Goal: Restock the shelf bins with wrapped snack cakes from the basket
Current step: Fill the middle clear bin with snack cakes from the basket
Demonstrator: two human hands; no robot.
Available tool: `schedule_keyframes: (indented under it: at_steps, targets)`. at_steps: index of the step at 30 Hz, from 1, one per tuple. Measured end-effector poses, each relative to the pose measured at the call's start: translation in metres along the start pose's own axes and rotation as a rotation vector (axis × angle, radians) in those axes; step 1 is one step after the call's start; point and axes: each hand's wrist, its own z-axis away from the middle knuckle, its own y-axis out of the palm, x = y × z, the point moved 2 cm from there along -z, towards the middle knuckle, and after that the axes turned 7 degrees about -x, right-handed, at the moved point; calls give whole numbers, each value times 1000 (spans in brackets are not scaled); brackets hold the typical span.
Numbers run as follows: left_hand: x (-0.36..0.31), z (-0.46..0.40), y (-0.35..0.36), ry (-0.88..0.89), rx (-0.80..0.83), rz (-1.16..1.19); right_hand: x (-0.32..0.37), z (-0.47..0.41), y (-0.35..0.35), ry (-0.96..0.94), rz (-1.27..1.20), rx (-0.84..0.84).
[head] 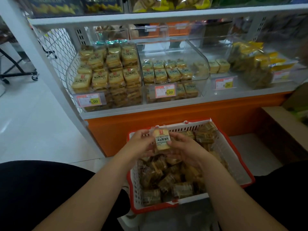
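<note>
A wrapped snack cake with a pale label is held upright between both hands above the basket. My left hand grips its left edge and my right hand grips its right edge. Below them the white basket with a red rim holds several more wrapped cakes. On the shelf above, the left clear bin is stacked nearly full of the same cakes. The middle clear bin is filled only in its lower half.
A third bin area at the right holds two cakes and yellow bagged snacks. Price tags reading 8.00 hang on the bin fronts. An orange shelf base stands behind the basket. A cardboard box sits at the right.
</note>
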Motion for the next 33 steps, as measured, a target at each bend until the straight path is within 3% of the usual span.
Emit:
schedule_keyframes:
  at_steps: [5,9,12,23,26,30,33]
  targets:
    - [-45,5,-20,41,73,-53,21,6,23,-175,16,1]
    - [-78,4,-39,53,110,-288,43,13,39,-386,590,-186]
    - [-87,4,-43,90,140,-370,56,13,59,-565,997,-180]
    - [-173,-20,-26,259,140,-239,190,4,54,-733,1456,-123]
    - [-189,-34,-19,374,65,-345,213,-21,46,-760,1467,-132]
    - [-207,-49,-35,674,-286,-942,238,-64,30,-686,1181,-182]
    - [-212,-58,-44,699,-328,-974,247,-101,25,-581,1098,-137]
